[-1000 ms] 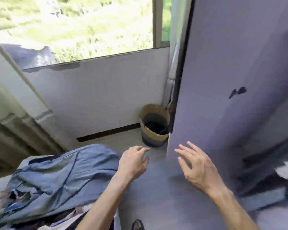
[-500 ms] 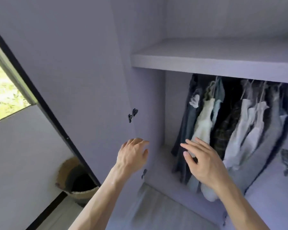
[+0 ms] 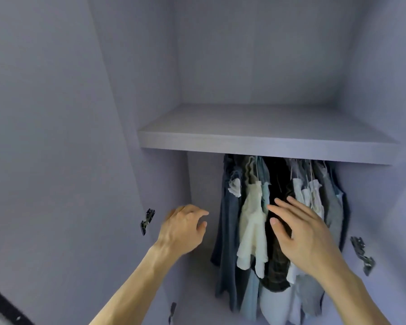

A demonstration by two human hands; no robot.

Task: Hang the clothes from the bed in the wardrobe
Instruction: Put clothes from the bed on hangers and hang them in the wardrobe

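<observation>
The open grey wardrobe (image 3: pixel 164 184) fills the view. Under its shelf (image 3: pixel 265 141) several garments (image 3: pixel 253 221) hang close together on hangers: dark jeans at the left, cream tops, a dark checked shirt, pale and grey pieces at the right. My left hand (image 3: pixel 185 228) hovers in front of the bare left part of the hanging space, fingers loosely bent, holding nothing. My right hand (image 3: pixel 300 233) is spread open in front of the hanging garments; whether it touches them I cannot tell. The bed and its clothes are out of view.
The open left door (image 3: pixel 56 160) stands close on my left, with hinges (image 3: pixel 147 220) at its edge. Another hinge (image 3: pixel 361 252) sits on the right side wall. The upper compartment above the shelf holds nothing visible. Free hanging room lies left of the jeans.
The view swung from the bed, window and basket to the wardrobe interior. Both empty hands moved forward toward the hanging space, the right one coming in front of the garments.
</observation>
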